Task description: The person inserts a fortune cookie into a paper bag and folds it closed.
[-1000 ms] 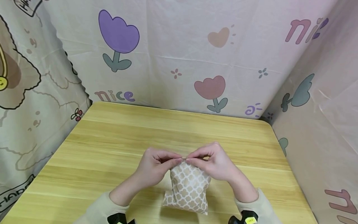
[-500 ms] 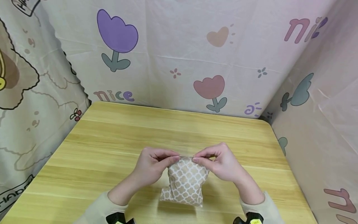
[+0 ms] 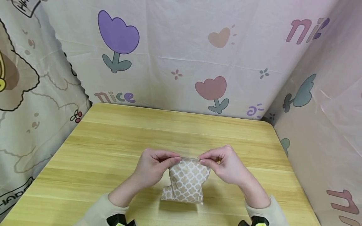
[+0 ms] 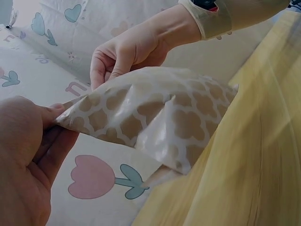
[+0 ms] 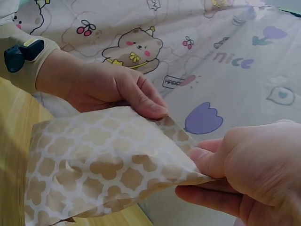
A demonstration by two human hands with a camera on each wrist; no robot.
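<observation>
A paper bag (image 3: 188,179), beige with a white quatrefoil lattice, stands puffed out near the front of the table. My left hand (image 3: 154,166) pinches the left end of its top edge between thumb and fingers. At the opposite end of that edge, my right hand (image 3: 222,164) pinches the paper the same way. Between the hands the top edge runs straight. In the left wrist view the bag (image 4: 155,108) bulges and shows creases down its side. The right wrist view has the bag's flattened top strip (image 5: 178,132) stretched from one hand to the other. Its contents are hidden.
The wood-grain table (image 3: 127,131) extends ahead and to both sides of the bag. Behind it hangs a printed cloth (image 3: 169,37) with flowers and hearts, and more cloth (image 3: 325,131) closes off the right and left sides.
My right hand has slid rightward along the bag's top edge, away from the left hand, which shifted slightly left. The bag's lower end has risen a little in the head view.
</observation>
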